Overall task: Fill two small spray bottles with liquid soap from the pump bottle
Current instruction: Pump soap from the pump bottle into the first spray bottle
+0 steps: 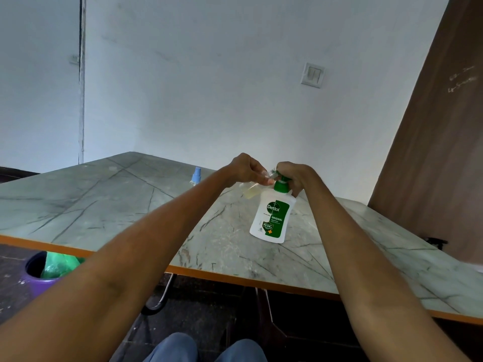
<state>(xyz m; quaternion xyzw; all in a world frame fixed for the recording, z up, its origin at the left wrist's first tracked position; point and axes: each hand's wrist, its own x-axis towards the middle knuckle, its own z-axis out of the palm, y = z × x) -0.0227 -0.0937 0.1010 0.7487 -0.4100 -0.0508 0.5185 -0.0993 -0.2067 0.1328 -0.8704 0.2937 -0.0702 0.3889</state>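
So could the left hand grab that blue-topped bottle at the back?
Probably not right now: the left hand holds a small clear bottle at the pump. The blue-topped bottle stands unblocked just beyond the forearm.

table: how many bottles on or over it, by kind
White and green plastic pump bottle: 1
Clear small spray bottle with yellowish liquid, held: 1
Small bottle with a pale blue spray top: 1
Total: 3
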